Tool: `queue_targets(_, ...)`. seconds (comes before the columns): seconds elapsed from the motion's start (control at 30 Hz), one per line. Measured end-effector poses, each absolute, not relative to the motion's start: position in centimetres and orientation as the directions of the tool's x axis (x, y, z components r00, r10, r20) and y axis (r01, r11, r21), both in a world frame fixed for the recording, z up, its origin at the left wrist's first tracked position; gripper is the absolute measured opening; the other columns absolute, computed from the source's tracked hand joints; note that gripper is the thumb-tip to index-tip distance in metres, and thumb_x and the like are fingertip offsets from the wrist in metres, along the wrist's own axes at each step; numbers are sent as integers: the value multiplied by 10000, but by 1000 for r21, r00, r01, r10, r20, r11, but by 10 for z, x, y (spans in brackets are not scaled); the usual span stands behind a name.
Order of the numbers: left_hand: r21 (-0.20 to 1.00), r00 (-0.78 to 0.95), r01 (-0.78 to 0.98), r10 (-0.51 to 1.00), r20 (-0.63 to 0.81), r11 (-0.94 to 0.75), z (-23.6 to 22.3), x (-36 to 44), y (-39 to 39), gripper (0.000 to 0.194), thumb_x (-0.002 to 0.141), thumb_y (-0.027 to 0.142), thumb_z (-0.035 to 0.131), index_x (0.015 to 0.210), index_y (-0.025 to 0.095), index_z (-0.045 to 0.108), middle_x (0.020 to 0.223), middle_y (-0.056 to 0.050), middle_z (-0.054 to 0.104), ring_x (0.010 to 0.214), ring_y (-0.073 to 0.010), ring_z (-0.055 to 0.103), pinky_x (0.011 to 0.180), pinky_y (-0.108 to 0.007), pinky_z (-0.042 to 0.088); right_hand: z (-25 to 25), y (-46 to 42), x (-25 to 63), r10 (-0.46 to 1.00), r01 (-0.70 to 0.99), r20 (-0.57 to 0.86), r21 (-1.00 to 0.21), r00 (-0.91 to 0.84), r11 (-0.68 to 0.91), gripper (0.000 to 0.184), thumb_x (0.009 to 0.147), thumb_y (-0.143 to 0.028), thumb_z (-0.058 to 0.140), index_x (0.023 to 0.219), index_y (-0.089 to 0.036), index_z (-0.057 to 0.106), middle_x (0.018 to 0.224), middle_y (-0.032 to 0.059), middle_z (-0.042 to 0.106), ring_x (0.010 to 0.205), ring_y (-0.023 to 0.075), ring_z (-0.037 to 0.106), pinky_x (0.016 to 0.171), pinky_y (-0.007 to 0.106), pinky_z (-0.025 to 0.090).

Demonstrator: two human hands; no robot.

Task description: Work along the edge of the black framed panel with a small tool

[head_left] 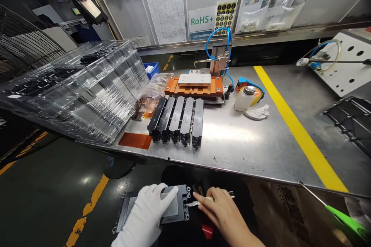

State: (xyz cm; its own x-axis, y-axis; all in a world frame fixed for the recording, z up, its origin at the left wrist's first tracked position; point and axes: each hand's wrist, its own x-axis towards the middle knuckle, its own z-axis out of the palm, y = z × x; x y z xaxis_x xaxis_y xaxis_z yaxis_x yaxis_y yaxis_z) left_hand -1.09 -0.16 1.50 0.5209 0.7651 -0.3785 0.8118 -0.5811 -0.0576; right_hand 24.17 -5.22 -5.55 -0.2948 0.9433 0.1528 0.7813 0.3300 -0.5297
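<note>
White cotton covers the left hand (146,212), which lies flat on a dark metal plate (183,204) with bolt holes at its corners and a grey rectangular pad (169,210) across its face. Its fingers (169,192) sit together, pressing down rather than pinching, their tips reaching toward the plate's far edge. The right hand (222,210) is bare, and its fingers (210,197) curl closed around the cream handle of a small craft knife (207,200). Its steel blade runs out past the fingertips to the plate's right edge, low and nearly level with it. Holding the blade this shallow, with the flat left hand bracing the plate close by, looks likely to give steady control and keep the tip off the pad's face.

The plate sits directly under both sets of fingers, below the front edge of a stainless steel bench (246,142). Well ahead of the fingertips, a row of five black modules (176,121) stands on the bench beside an orange fixture (194,88) with blue pneumatic tubing (227,52) rising behind it. Ahead of the right fingers stand a white bottle (242,102) and a crumpled white cloth (256,112); ahead of the left fingers rises a stack of clear plastic trays (78,92). A green-handled tool (344,220) lies far to the right of the knife.
</note>
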Motion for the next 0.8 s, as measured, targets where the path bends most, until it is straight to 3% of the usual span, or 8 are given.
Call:
queue_targets(0.17, -44, 548, 792, 740, -390, -609, 21, -9, 2, 963, 560, -7, 566, 1430, 371, 397, 1322, -127, 569, 1147, -338, 577, 932, -510, 471, -56, -49, 247, 923, 773, 158, -508, -350, 380, 331, 988, -342, 509, 1305, -353, 604, 863, 44, 630, 743, 190, 590, 649, 311, 465)
queue_targets(0.3, 29, 561, 776, 669, -487, -630, 37, -2, 8, 913, 550, 89, 665, 1404, 328, 448, 1267, -112, 593, 1060, -328, 590, 907, -498, 477, -53, -44, 251, 917, 766, 157, -508, -368, 394, 327, 996, -344, 491, 1303, -367, 599, 878, 43, 632, 758, 196, 587, 665, 321, 460)
queue_targets(0.37, 65, 565, 772, 636, -525, -632, 46, 1, 10, 878, 567, 133, 693, 1391, 333, 467, 1235, -102, 603, 1027, -314, 594, 890, -478, 485, -51, -42, 254, 914, 762, 161, -508, -373, 401, 329, 995, -362, 490, 1308, -377, 594, 882, 38, 633, 759, 187, 580, 665, 307, 451)
queue_targets(0.47, 114, 580, 788, 666, -470, -606, 54, 2, 10, 804, 645, 109, 645, 1377, 389, 465, 1242, -71, 597, 1049, -280, 581, 903, -435, 478, -46, -40, 259, 918, 736, 128, -561, -374, 378, 328, 997, -411, 475, 1299, -391, 602, 875, 29, 645, 752, 171, 583, 666, 289, 446)
queue_targets(0.57, 133, 570, 806, 694, -440, -577, 54, -1, 9, 770, 639, 89, 633, 1336, 383, 490, 1247, -60, 599, 1067, -292, 573, 915, -449, 468, -37, -45, 259, 947, 663, -14, -717, -321, 214, 337, 1001, -478, 429, 1250, -385, 636, 905, 22, 691, 798, 178, 630, 727, 296, 474)
queue_targets(0.67, 130, 540, 832, 732, -416, -539, 45, -4, 4, 829, 598, 69, 613, 1348, 393, 471, 1261, -62, 597, 1087, -310, 570, 909, -465, 466, -27, -54, 251, 885, 451, -334, -877, -323, -166, 449, 1005, -545, 335, 1074, -273, 686, 772, 4, 726, 654, 161, 663, 665, 271, 496)
queue_targets(0.73, 97, 503, 857, 779, -375, -506, 34, -6, 1, 875, 593, 59, 589, 1389, 391, 443, 1296, -85, 586, 1122, -320, 562, 931, -482, 457, -22, -60, 241, 807, 343, -478, -865, -346, -366, 495, 986, -582, 330, 959, -224, 671, 619, -11, 690, 547, 153, 646, 589, 254, 476)
queue_targets(0.8, 56, 474, 873, 817, -327, -485, 23, -7, -3, 881, 612, 61, 572, 1424, 372, 425, 1324, -112, 578, 1143, -327, 563, 958, -500, 448, -20, -63, 232, 794, 331, -519, -845, -315, -421, 492, 957, -598, 373, 882, -206, 660, 556, -6, 663, 556, 167, 655, 592, 256, 462)
